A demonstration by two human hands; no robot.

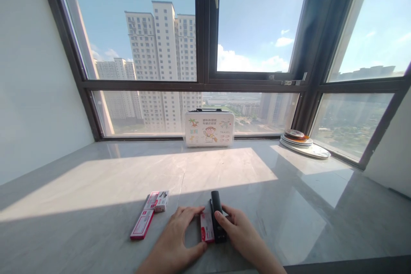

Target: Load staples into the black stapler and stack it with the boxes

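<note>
A black stapler [217, 214] lies on the grey marble sill [96, 180], its long axis pointing away from me. My right hand [239, 231] is curled round its right side, index finger lying along its top. Right beside it on the left lies a small red and white box [207, 227]. My left hand [175, 235] arches over that box, fingertips at its far end and thumb at its near end. Further left lie a small open red and white carton [158, 201] and a long red and white strip box [142, 224], touching each other.
A white tin case [209, 128] with cartoon print stands against the window at the back. A stack of plates [303, 143] sits at the back right. A dark ledge [353, 264] runs along the near right edge. White walls close both sides.
</note>
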